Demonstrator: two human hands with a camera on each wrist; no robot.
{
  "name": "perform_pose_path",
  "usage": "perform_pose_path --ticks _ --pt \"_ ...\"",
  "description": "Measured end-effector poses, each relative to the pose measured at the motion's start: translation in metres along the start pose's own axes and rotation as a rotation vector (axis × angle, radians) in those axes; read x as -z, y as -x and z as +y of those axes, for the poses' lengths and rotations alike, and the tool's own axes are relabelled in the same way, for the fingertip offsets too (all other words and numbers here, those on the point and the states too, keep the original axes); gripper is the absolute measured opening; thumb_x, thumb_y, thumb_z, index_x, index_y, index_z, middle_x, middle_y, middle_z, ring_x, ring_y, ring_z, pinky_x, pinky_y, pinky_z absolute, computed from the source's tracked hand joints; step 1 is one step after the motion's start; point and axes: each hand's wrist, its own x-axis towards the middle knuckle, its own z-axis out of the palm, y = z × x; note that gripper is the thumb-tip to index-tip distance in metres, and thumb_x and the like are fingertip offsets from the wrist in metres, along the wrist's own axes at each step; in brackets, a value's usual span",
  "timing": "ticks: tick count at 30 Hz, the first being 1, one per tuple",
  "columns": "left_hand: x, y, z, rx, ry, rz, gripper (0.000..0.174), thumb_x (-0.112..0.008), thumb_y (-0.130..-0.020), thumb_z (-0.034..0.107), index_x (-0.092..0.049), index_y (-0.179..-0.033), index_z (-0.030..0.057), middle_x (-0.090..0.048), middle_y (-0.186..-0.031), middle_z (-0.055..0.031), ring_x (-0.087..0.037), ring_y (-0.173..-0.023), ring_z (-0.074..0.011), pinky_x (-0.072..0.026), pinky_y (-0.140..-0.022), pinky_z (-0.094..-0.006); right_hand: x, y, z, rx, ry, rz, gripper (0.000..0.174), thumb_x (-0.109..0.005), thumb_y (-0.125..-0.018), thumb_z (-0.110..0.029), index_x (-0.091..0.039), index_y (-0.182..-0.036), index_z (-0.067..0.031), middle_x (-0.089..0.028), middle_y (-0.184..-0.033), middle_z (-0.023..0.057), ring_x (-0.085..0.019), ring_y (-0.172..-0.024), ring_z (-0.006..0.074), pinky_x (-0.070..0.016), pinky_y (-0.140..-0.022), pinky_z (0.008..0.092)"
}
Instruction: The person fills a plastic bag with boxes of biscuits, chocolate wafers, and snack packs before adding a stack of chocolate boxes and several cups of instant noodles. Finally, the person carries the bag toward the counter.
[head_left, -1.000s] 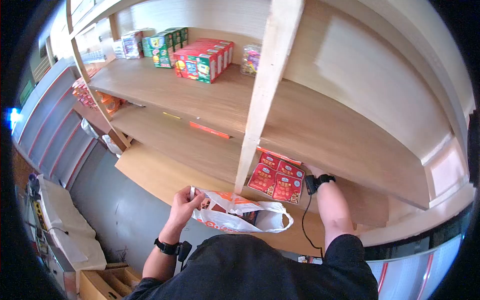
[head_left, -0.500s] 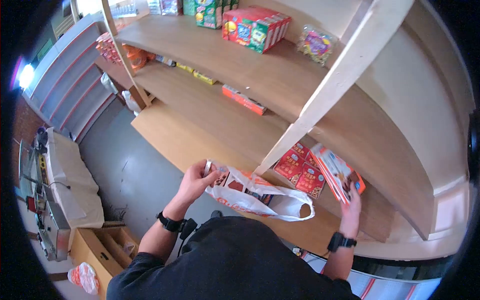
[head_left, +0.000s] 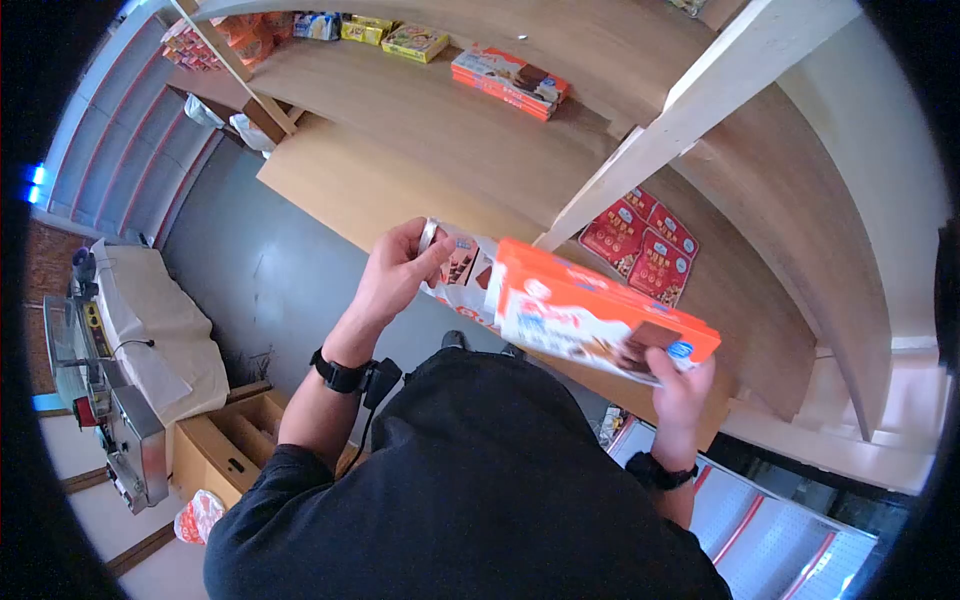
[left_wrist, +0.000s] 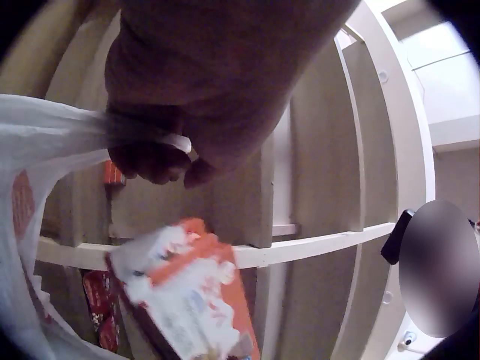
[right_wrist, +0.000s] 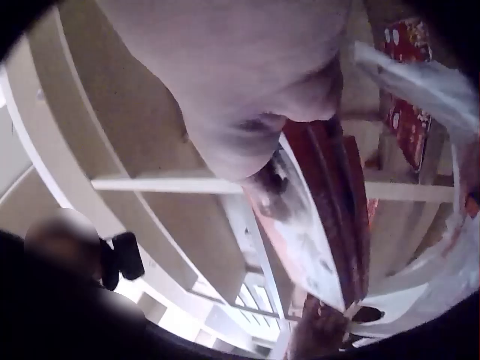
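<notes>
My left hand [head_left: 395, 270] grips the handle of a white plastic bag [left_wrist: 45, 142] with orange print, and the bag hangs from it. A brown-patterned package shows at the bag's mouth beside the fingers. My right hand [head_left: 682, 395] holds a stack of orange-and-white biscuit boxes [head_left: 600, 320] by one end, thumb on the front face over a picture of chocolate. In the head view the boxes' far end overlaps the bag and hides most of it. In the right wrist view, the stacked edges of the boxes show below the hand.
Red snack packs [head_left: 650, 250] lie on the lower shelf, right of a pale wooden post [head_left: 700, 115]. A similar orange box stack [head_left: 510, 80] and yellow boxes [head_left: 415, 42] stand farther left on that shelf. An open carton [head_left: 225, 450] stands on the floor at left.
My right hand has come from the shelf beside the red packs, bringing the biscuit boxes left to the bag. The left hand keeps its hold on the bag handle. The head view has tilted downward.
</notes>
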Motion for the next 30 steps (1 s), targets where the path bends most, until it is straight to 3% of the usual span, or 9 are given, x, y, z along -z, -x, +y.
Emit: perform_pose_path --ticks 3,6,10,14,17,20,24,27,30 --pt "0.004 0.002 -0.008 0.023 0.007 -0.017 0.021 -0.066 -0.100 0.022 -0.063 -0.093 0.0022 -0.061 -0.074 0.0029 -0.054 -0.065 -0.0044 -0.0431 -0.058 -0.0244 -0.045 -0.015 0.008 0.070 0.376 -0.012 0.040 -0.080 -0.085 -0.009 -0.062 -0.119 0.0015 -0.072 -0.112 0.0099 -0.068 -0.100 0.0169 -0.0525 -0.089 0.0319" --pt "0.004 0.007 -0.011 0.000 0.040 -0.040 0.021 -0.066 -0.100 0.022 -0.063 -0.093 0.0018 -0.061 -0.074 0.0030 -0.054 -0.065 -0.0045 -0.0430 -0.058 -0.0245 -0.071 -0.035 0.026 0.038 0.610 -0.135 0.041 -0.081 -0.083 -0.011 -0.062 -0.118 0.0001 -0.072 -0.109 0.0140 -0.070 -0.099 0.0236 -0.0528 -0.089 0.0349" --pt "0.002 0.017 -0.010 0.021 0.021 -0.069 0.023 -0.067 -0.099 0.023 -0.064 -0.094 0.0015 -0.061 -0.075 0.0027 -0.054 -0.066 -0.0050 -0.0441 -0.059 -0.0241 -0.101 -0.045 0.062 0.280 0.776 -0.213 0.050 -0.080 -0.082 -0.012 -0.056 -0.124 0.0011 -0.066 -0.117 0.0223 -0.065 -0.108 0.0397 -0.0519 -0.094 0.0448" --pt "0.006 0.019 -0.018 0.003 -0.026 -0.088 0.023 -0.067 -0.100 0.024 -0.065 -0.096 0.0015 -0.061 -0.075 0.0023 -0.054 -0.066 -0.0052 -0.0448 -0.060 -0.0239 -0.113 -0.053 0.088 0.560 0.904 -0.362 0.050 -0.076 -0.085 -0.010 -0.052 -0.128 0.0023 -0.063 -0.120 0.0235 -0.063 -0.112 0.0427 -0.0514 -0.097 0.0471" --pt "0.006 0.019 -0.020 -0.016 0.022 -0.088 0.023 -0.068 -0.099 0.024 -0.065 -0.097 0.0013 -0.061 -0.074 0.0023 -0.054 -0.065 -0.0051 -0.0444 -0.060 -0.0238 -0.122 -0.059 0.098 0.497 0.801 -0.336 0.048 -0.080 -0.082 -0.009 -0.058 -0.124 0.0017 -0.067 -0.115 0.0187 -0.066 -0.106 0.0364 -0.0528 -0.091 0.0418" --pt "0.008 0.018 -0.019 -0.023 0.049 -0.099 0.022 -0.068 -0.099 0.024 -0.064 -0.098 0.0020 -0.061 -0.075 0.0022 -0.054 -0.065 -0.0054 -0.0445 -0.060 -0.0238 -0.124 -0.067 0.122 0.047 0.683 -0.330 0.041 -0.075 -0.088 -0.012 -0.060 -0.124 0.0026 -0.069 -0.117 0.0190 -0.067 -0.109 0.0356 -0.0523 -0.095 0.0414" --pt "0.008 0.019 -0.017 -0.015 0.092 -0.107 0.019 -0.068 -0.099 0.022 -0.063 -0.097 0.0037 -0.061 -0.077 0.0021 -0.055 -0.066 -0.0067 -0.0445 -0.061 -0.0239 -0.107 -0.075 0.211 -0.403 0.171 -0.266 0.033 -0.068 -0.097 -0.013 -0.060 -0.126 0.0002 -0.069 -0.119 0.0092 -0.067 -0.109 0.0221 -0.0546 -0.092 0.0388" --pt "0.008 0.021 -0.016 -0.001 0.103 -0.093 0.020 -0.068 -0.099 0.021 -0.064 -0.098 0.0023 -0.061 -0.076 0.0021 -0.055 -0.066 -0.0057 -0.0446 -0.061 -0.0236 -0.106 -0.075 0.211 -0.776 -0.310 -0.223 0.036 -0.063 -0.100 -0.012 -0.055 -0.134 -0.0021 -0.065 -0.126 0.0104 -0.067 -0.110 0.0252 -0.0543 -0.097 0.0422" --pt "0.011 0.023 -0.014 0.016 0.105 -0.083 0.019 -0.068 -0.098 0.020 -0.064 -0.098 0.0019 -0.061 -0.076 0.0021 -0.055 -0.067 -0.0052 -0.0449 -0.061 -0.0233 -0.101 -0.076 0.220 -0.873 -0.430 -0.336 0.038 -0.059 -0.103 -0.014 -0.051 -0.137 -0.0025 -0.062 -0.130 0.0132 -0.065 -0.115 0.0273 -0.0532 -0.102 0.0451"
